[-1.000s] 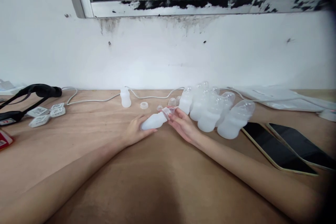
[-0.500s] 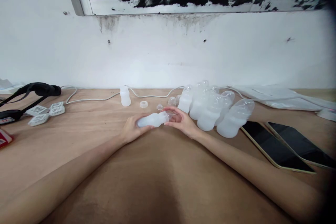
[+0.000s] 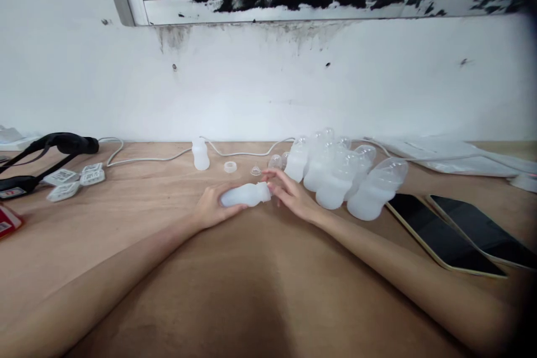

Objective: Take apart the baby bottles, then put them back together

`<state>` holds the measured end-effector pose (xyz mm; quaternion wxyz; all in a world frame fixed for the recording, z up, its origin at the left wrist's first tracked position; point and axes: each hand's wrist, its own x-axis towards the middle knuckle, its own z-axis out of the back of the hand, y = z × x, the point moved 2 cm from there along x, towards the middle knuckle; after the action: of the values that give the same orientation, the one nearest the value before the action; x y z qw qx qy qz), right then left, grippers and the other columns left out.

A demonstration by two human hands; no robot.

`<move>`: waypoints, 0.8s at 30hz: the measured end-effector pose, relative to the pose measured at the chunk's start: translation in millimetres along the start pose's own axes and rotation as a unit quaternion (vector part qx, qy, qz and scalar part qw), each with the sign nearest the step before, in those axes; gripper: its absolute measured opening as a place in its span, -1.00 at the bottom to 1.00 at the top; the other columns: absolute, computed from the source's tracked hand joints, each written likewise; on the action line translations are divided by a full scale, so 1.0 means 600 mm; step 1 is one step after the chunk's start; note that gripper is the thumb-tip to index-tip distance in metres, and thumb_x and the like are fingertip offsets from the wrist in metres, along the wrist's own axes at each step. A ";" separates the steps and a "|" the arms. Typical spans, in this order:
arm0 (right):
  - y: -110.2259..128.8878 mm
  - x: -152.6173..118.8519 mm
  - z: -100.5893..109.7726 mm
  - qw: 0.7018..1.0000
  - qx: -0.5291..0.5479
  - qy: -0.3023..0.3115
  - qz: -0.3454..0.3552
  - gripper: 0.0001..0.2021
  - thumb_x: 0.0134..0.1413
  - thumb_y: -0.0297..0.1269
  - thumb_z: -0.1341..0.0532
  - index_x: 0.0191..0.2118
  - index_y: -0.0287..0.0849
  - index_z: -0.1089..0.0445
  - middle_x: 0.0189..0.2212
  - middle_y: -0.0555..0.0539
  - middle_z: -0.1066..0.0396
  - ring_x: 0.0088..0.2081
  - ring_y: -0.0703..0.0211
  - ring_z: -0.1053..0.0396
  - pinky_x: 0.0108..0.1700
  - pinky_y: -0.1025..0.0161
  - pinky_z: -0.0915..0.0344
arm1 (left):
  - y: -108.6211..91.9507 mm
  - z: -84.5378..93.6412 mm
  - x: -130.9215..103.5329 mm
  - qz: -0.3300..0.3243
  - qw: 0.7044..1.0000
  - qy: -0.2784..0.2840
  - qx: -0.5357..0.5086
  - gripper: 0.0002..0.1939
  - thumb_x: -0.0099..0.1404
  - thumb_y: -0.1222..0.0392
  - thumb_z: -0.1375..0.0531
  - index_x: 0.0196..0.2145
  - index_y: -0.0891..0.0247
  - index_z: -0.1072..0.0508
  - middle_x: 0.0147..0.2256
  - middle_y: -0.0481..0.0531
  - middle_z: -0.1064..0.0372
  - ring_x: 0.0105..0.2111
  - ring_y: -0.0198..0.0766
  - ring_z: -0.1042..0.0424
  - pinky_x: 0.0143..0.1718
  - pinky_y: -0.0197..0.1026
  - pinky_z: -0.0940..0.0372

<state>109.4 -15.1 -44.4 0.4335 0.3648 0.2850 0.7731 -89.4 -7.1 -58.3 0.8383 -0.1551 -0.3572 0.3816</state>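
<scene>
My left hand (image 3: 216,205) is wrapped round a frosted white bottle (image 3: 243,195), which lies on its side with its collared neck to the right. At that neck is my right hand (image 3: 289,193), its fingers apart and the fingertips by the collar; whether they touch it is hard to tell. Behind the bottle, a white ring (image 3: 230,166) and a small clear nipple (image 3: 255,170) rest on the wooden table (image 3: 176,291). An uncapped bottle (image 3: 200,155) stands upright further back on the left.
Several bottles with clear domed covers (image 3: 364,196) stand at the right, near two dark-screened phones (image 3: 444,235). White tags (image 3: 62,190) and a black strapped device (image 3: 69,144) lie at the left. A white cable (image 3: 251,153) runs along the wall.
The fingers of my right hand have loosened and spread at the bottle's neck. The bottle has turned slightly in my left hand.
</scene>
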 end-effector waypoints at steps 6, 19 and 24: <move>0.003 0.003 0.002 0.995 -0.034 0.036 0.090 -0.60 -0.08 -0.18 -0.15 -0.04 -0.09 -0.19 -0.04 -0.08 -0.18 -0.12 0.20 -0.22 -0.31 0.34 -0.27 | 0.010 0.001 0.000 0.016 1.000 -0.017 -0.008 -0.54 0.04 -0.04 -0.15 -0.13 0.24 -0.32 -0.19 -0.01 -0.35 -0.22 -0.26 -0.34 -0.21 -0.27 -0.22; 0.012 0.000 0.008 0.984 -0.104 0.066 0.132 -0.53 -0.07 -0.16 -0.13 0.02 -0.06 -0.10 0.01 -0.09 -0.12 -0.11 0.16 -0.20 -0.39 0.37 -0.24 | 0.008 0.002 -0.001 -0.004 1.000 -0.021 -0.005 -0.56 0.04 -0.03 -0.15 -0.14 0.22 -0.33 -0.20 -0.02 -0.36 -0.23 -0.24 -0.35 -0.22 -0.26 -0.23; 0.008 -0.005 -0.008 0.994 -0.102 0.023 0.032 -0.69 -0.01 -0.08 -0.05 -0.18 -0.14 -0.23 -0.42 -0.02 -0.31 -0.48 0.31 -0.24 -0.47 0.36 -0.19 | 0.002 -0.003 -0.007 -0.022 0.999 0.001 0.034 -0.54 0.06 -0.07 -0.12 -0.11 0.19 -0.30 -0.24 -0.06 -0.36 -0.31 -0.27 -0.37 -0.32 -0.29 -0.24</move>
<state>104.3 -20.9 -44.4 0.4367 0.3098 0.2024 0.8200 -90.8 -9.4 -62.0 0.8518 -0.1189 -0.3463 0.3747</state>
